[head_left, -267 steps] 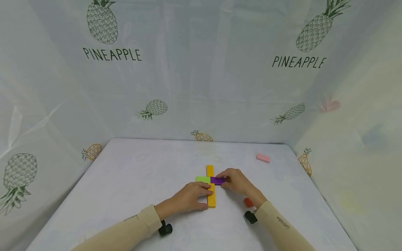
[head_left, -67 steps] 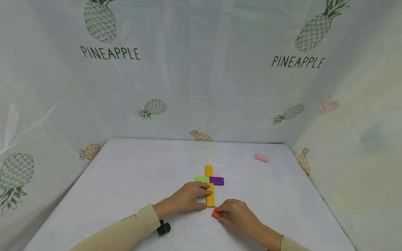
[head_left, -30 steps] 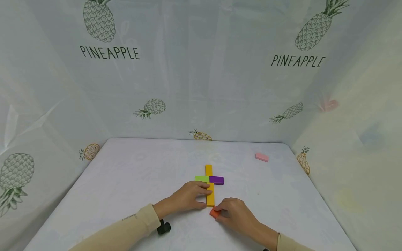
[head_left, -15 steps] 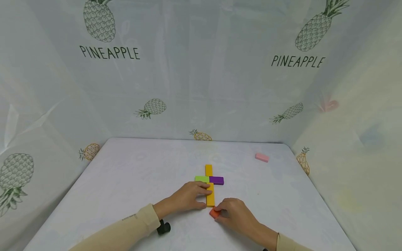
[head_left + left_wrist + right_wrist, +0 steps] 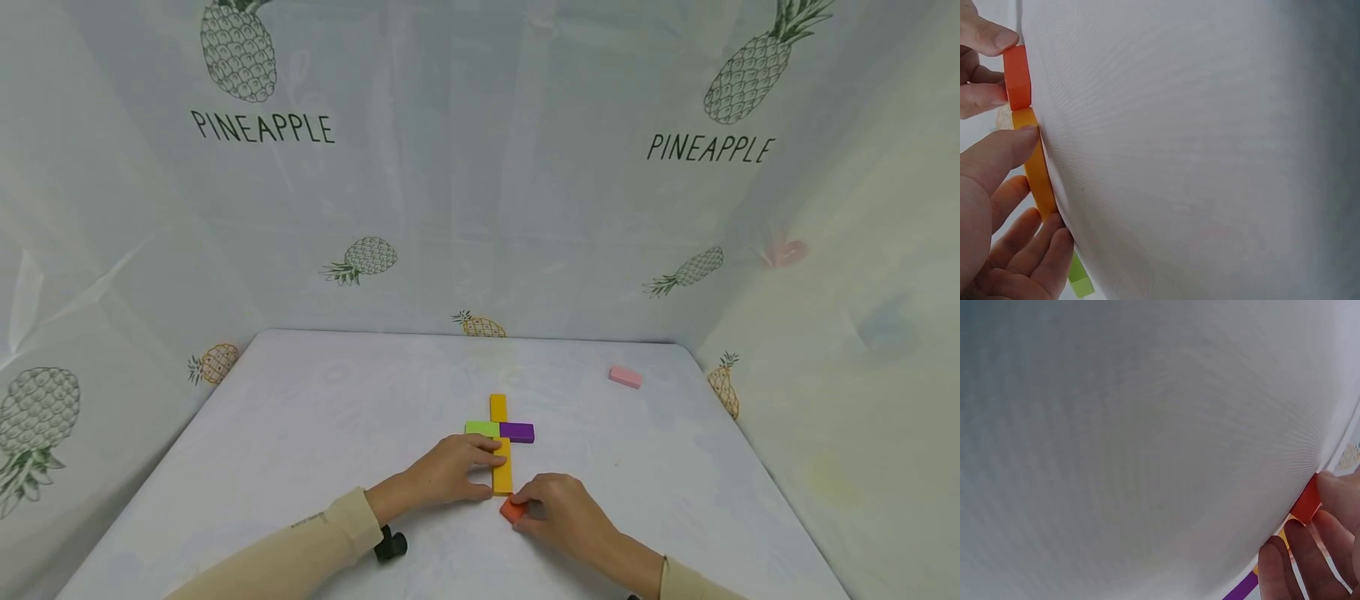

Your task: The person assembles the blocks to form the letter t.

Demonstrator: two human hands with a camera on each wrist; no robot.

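Note:
Flat coloured blocks form a cross in the head view: a short yellow block (image 5: pixel 498 407) at the far end, a green block (image 5: pixel 480 427) on the left, a purple block (image 5: pixel 517 432) on the right and a long yellow block (image 5: pixel 502 479) nearest me. My left hand (image 5: pixel 448 471) holds that long yellow block, its thumb at the near end and its fingertips toward the other end. With thumb and fingers, my right hand (image 5: pixel 566 512) pinches an orange-red block (image 5: pixel 512 508), set at an angle against the long block's near end. In the left wrist view this orange-red block (image 5: pixel 1017 78) meets the yellow one.
A pink block (image 5: pixel 626 377) lies apart at the back right of the white table (image 5: pixel 337 400). Pineapple-print curtain (image 5: pixel 480 167) surrounds the table at the back and sides. A black wrist camera (image 5: pixel 391 544) hangs under my left wrist.
My right hand has left the purple block, picked up the orange-red block and brought it to the long yellow block's near end. Over the last second both hands stay nearly still.

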